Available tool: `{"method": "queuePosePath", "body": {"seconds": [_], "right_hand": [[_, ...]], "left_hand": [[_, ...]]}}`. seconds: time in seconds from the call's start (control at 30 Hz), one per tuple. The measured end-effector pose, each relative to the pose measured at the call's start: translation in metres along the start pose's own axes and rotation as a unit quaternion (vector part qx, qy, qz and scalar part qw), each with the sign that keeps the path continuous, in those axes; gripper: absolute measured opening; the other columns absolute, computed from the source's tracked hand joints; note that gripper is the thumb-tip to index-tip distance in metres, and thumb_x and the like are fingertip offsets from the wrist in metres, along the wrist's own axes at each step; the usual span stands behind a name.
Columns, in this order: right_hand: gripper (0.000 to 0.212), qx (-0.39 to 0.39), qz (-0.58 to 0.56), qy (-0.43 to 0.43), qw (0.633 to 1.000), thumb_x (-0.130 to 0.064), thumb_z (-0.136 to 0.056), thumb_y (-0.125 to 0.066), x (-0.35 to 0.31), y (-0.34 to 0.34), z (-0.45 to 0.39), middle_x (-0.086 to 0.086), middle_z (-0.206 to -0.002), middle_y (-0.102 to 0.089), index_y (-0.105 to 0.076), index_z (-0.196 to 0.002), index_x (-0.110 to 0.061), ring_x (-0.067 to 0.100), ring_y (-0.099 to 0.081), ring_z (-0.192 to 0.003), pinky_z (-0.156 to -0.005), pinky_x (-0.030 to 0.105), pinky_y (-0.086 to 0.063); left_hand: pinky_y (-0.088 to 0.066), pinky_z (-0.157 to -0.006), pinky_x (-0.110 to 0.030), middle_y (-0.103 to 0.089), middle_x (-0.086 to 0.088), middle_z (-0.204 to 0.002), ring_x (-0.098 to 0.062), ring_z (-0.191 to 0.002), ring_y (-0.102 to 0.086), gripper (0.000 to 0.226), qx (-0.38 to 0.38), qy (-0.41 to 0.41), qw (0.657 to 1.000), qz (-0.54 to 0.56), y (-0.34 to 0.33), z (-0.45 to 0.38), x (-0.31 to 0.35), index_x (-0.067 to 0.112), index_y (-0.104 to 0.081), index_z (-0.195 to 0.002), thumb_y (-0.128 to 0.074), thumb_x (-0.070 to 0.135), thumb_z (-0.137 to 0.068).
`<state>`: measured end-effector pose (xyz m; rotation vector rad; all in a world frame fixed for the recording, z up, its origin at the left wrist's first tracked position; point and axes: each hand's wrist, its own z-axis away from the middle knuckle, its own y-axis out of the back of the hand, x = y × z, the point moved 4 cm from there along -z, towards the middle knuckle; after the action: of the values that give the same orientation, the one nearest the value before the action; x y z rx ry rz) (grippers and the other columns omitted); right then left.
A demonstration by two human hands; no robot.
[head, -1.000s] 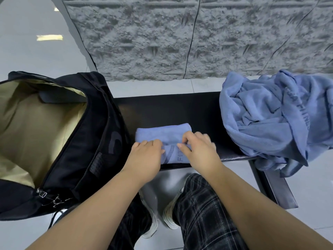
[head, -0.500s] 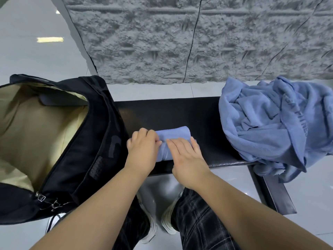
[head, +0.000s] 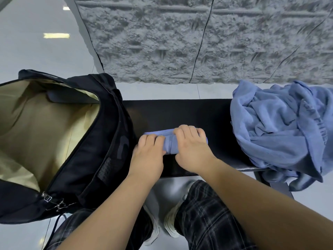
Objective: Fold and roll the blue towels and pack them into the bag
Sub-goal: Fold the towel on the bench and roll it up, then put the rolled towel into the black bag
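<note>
Blue terry towel roll on the bench, gripped by left hand and right hand; soft, light, springy: likely best clasped around its middle so it stays wound

Both forearms are bare from the lower edge of the view up to the wrists, with no sleeve, watch or band showing on either; the left hand and the right hand wear no gloves and no rings that can be made out; the trousers are dark, near black, crossed by a thin pale check of lines; the shoes are light-coloured, whitish trainers with thick soles, their toes partly hidden by the trouser legs.
</note>
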<state>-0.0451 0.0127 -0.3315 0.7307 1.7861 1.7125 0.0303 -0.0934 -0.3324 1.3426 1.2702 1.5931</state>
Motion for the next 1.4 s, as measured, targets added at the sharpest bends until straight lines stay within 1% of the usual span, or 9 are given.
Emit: {"method": "queuePosePath", "body": {"seconds": [0.2, 0.3, 0.43, 0.5, 0.67, 0.8, 0.9, 1.13, 1.4], "right_hand": [[0.062, 0.088, 0.0, 0.014, 0.996, -0.005, -0.061, -0.035, -0.002, -0.006, 0.017, 0.005, -0.108, -0.062, -0.058, -0.118, -0.005, 0.026, -0.06, -0.105, -0.103, 0.05, -0.036], [0.065, 0.045, 0.007, -0.005, 0.999, -0.005, -0.05, -0.059, -0.002, -0.009, 0.005, 0.006, -0.099, -0.061, -0.059, -0.115, -0.005, 0.028, -0.06, -0.095, -0.103, 0.05, -0.037], [0.07, -0.089, 0.007, -0.024, 0.996, -0.013, -0.071, -0.057, 0.0, -0.005, -0.016, 0.004, -0.126, -0.045, -0.034, -0.137, -0.012, 0.026, -0.042, -0.117, -0.111, 0.042, -0.015], [0.07, -0.103, 0.006, -0.033, 0.994, -0.015, -0.073, -0.059, 0.003, -0.002, -0.027, 0.003, -0.132, -0.04, -0.031, -0.138, -0.016, 0.025, -0.041, -0.118, -0.107, 0.039, -0.02], [0.046, -0.124, -0.016, -0.084, 0.989, -0.013, -0.077, -0.058, 0.009, 0.003, -0.039, 0.001, -0.111, -0.051, -0.043, -0.12, -0.018, 0.023, -0.049, -0.097, -0.077, 0.032, -0.032], [0.031, -0.111, -0.142, -0.167, 0.969, -0.023, -0.081, -0.057, 0.012, 0.007, -0.015, 0.001, -0.097, -0.053, -0.044, -0.108, -0.016, 0.024, -0.054, -0.088, -0.074, 0.036, -0.043], [0.027, -0.1, -0.216, -0.169, 0.956, -0.031, -0.08, -0.056, 0.002, 0.004, 0.008, -0.007, -0.087, -0.053, -0.047, -0.104, -0.022, 0.019, -0.055, -0.081, -0.073, 0.034, -0.048], [0.031, -0.05, -0.28, -0.102, 0.953, -0.033, -0.079, -0.055, -0.019, 0.049, 0.017, -0.016, -0.076, -0.051, -0.046, -0.108, -0.029, 0.003, -0.052, -0.065, -0.053, 0.018, -0.036], [0.065, -0.082, -0.422, -0.015, 0.903, -0.018, -0.074, -0.062, -0.064, 0.142, 0.008, -0.005, -0.088, -0.063, -0.031, -0.13, -0.033, 0.018, -0.064, -0.077, -0.067, 0.038, -0.055]], "left_hand": [[-0.03, -0.095, -0.026, -0.036, 0.003, -0.134, -0.02, -0.123, -0.027, 0.037, -0.023, 0.026, 0.999, 0.04, 0.005, -0.01, -0.001, 0.018, -0.041, -0.131, -0.045, 0.026, -0.095], [-0.027, -0.104, -0.026, -0.033, -0.003, -0.139, -0.022, -0.125, -0.026, 0.044, 0.011, 0.026, 0.994, 0.103, 0.005, -0.005, -0.002, 0.014, -0.04, -0.136, -0.049, 0.019, -0.093], [-0.022, -0.101, -0.018, -0.005, -0.002, -0.155, -0.018, -0.137, -0.019, 0.06, 0.021, 0.085, 0.97, 0.228, 0.006, 0.003, -0.004, 0.019, -0.02, -0.148, -0.048, 0.011, -0.095], [-0.023, -0.097, -0.014, 0.0, -0.001, -0.156, -0.018, -0.139, -0.021, 0.066, 0.013, 0.096, 0.961, 0.257, 0.008, 0.003, -0.006, 0.021, -0.014, -0.149, -0.049, 0.01, -0.095], [-0.013, -0.11, -0.017, -0.006, 0.004, -0.157, -0.009, -0.142, -0.012, 0.077, -0.017, 0.158, 0.916, 0.369, 0.009, 0.008, -0.008, 0.02, 0.002, -0.15, -0.051, 0.01, -0.094], [-0.03, -0.104, -0.02, -0.027, 0.008, -0.151, -0.007, -0.137, -0.03, 0.067, -0.094, 0.21, 0.799, 0.555, 0.005, 0.015, 0.012, 0.022, -0.013, -0.15, -0.052, 0.019, -0.095], [-0.041, -0.098, -0.023, -0.053, 0.012, -0.132, -0.003, -0.123, -0.049, 0.045, -0.111, 0.179, 0.793, 0.572, 0.006, 0.018, 0.022, 0.026, -0.04, -0.136, -0.053, 0.03, -0.094], [-0.051, -0.093, -0.042, -0.067, 0.001, -0.112, -0.013, -0.105, -0.063, 0.062, -0.036, 0.131, 0.78, 0.611, 0.062, 0.013, 0.019, 0.021, -0.05, -0.124, -0.075, 0.034, -0.07], [-0.048, -0.093, -0.054, -0.064, -0.011, -0.116, -0.027, -0.108, -0.063, 0.07, -0.023, 0.083, 0.757, 0.648, 0.134, 0.021, -0.005, 0.015, -0.051, -0.123, -0.083, 0.023, -0.061]]}}
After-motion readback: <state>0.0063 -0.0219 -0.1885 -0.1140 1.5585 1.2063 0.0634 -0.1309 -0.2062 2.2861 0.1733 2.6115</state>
